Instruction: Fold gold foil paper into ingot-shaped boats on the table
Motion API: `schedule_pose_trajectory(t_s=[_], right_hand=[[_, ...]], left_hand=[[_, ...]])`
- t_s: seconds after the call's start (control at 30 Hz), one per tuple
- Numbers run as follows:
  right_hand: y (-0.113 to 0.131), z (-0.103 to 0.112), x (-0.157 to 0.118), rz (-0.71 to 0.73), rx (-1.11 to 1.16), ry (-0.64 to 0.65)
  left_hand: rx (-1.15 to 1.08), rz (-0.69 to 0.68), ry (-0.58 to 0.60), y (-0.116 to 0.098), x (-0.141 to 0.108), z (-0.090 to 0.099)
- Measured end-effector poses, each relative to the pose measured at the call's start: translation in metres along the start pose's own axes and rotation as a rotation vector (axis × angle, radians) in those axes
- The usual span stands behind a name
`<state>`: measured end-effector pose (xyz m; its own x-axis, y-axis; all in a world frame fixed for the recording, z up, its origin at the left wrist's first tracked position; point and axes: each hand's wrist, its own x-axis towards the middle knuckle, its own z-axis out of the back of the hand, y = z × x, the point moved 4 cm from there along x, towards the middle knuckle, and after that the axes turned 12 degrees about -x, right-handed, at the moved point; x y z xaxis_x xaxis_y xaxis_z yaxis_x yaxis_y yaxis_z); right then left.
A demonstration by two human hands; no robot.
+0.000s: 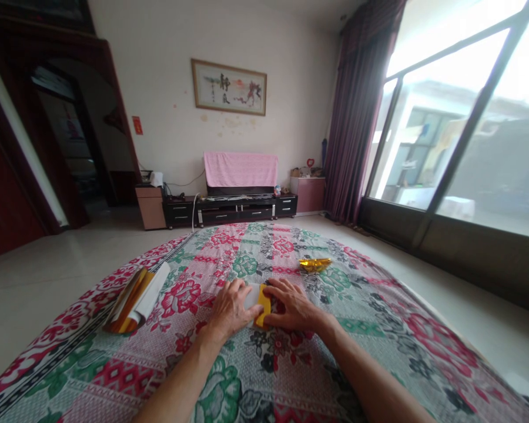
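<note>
A small sheet of gold paper point(263, 310) lies on the cloth-covered table, white side up at the left with a folded gold strip at the right. My left hand point(233, 308) rests over the white part, its thumb reaching to the gold strip. From the other side, my right hand point(293, 306) holds the strip's right edge with thumb and forefinger at its two ends. Beyond my right hand sits a shiny gold folded-paper ingot point(315, 265). A loosely curled stack of gold and white paper sheets point(136, 301) lies to the left of my left hand.
A red, green and grey flowered cloth point(220, 382) covers the rounded table. Past its far edge stand a low black cabinet point(223, 215) and a screen under a pink cloth point(241, 169). Large windows point(458, 129) are at the right, a dark doorway point(70, 135) at the left.
</note>
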<state>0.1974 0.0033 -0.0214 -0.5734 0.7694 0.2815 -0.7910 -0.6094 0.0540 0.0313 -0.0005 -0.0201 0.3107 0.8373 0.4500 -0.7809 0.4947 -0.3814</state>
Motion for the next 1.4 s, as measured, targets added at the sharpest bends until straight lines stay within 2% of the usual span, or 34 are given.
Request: schedule_pose_trajectory(t_s=[0.2,0.37,0.53,0.73,1.17,1.4], right_hand=[[0.002,0.003,-0.001,0.013,0.0,-0.017],[0.007,0.01,-0.003,0.046,0.029,-0.105],[0.005,0.007,-0.001,0.018,0.041,-0.155],[0.01,0.011,0.0,0.031,-0.042,-0.169],[0.017,0.017,0.001,0.052,-0.053,-0.128],[0.017,0.014,-0.001,0.047,-0.014,-0.146]], left_hand=[[0.006,-0.015,-0.01,0.001,0.0,0.0],[-0.014,-0.072,0.031,-0.001,0.002,0.002],[-0.047,-0.115,0.069,0.003,0.006,0.0],[-0.063,-0.12,0.079,0.008,0.01,-0.001],[-0.143,-0.123,0.305,0.016,0.007,0.008],[-0.185,-0.094,0.33,0.018,0.006,0.009]])
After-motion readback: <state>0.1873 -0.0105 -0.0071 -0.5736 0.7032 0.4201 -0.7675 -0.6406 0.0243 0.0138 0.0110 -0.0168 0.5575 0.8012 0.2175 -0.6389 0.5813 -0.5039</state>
